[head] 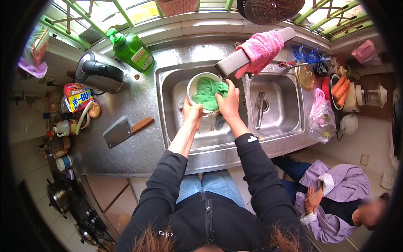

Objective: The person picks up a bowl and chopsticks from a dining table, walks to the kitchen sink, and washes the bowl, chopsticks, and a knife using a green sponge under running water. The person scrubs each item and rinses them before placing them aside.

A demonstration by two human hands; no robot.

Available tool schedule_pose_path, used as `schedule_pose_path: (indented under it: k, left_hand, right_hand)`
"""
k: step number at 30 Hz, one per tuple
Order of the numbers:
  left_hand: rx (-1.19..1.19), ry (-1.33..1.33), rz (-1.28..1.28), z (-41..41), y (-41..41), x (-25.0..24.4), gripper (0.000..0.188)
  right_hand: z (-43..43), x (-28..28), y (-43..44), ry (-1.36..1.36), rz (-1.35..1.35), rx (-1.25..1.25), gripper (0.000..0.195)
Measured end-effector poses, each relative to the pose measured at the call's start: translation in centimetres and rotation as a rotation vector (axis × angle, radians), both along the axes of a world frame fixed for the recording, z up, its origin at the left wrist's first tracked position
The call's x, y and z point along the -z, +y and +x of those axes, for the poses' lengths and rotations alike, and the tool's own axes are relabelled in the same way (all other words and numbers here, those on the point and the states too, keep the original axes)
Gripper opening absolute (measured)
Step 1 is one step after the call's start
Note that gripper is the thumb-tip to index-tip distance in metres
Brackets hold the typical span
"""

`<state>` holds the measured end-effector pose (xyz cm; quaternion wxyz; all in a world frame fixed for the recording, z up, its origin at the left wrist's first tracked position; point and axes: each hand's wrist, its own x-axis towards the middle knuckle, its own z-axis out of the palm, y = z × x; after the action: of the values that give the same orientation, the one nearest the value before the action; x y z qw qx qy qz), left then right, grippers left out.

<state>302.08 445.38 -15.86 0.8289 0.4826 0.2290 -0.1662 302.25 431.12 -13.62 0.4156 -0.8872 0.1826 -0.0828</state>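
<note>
Over the larger left basin (176,78) of a stainless-steel double sink, my left hand (192,114) grips the near rim of a white bowl (191,85). A green cloth (206,93) is bunched inside the bowl, covering most of its inner surface. My right hand (229,102) holds the cloth at the bowl's right side. Below my hands, a dark scouring pad (219,121) lies on the basin floor with small scraps around it. The faucet's wide grey body (234,64) reaches over the bowl's upper right, a pink towel (263,50) draped on it.
Left of the sink lie a cleaver (124,130), an electric kettle (100,71) and a green pump bottle (133,52). A metal spout (260,110) rests in the right basin (283,116). A plastic bag (321,118) and carrots (341,89) are farther right. Another person (333,198) is at lower right.
</note>
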Motion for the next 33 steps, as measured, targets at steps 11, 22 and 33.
schedule_pose_path:
  k: [11, 22, 33]
  left_hand:
    - [0.091, -0.582, 0.702, -0.3, -0.4, -2.1, 0.071]
    - [0.986, -0.203, 0.884, 5.3, 0.0, -4.6, 0.075]
    - [0.052, -0.452, 0.552, -1.0, -2.2, -1.1, 0.074]
  right_hand:
    - [-1.4, 4.8, -0.8, 0.072, 0.378, -0.005, 0.021]
    - [4.1, 1.3, -1.3, -0.325, -0.856, -0.751, 0.003]
    - [-2.5, 7.9, 0.9, 0.243, 1.11, 0.235, 0.018]
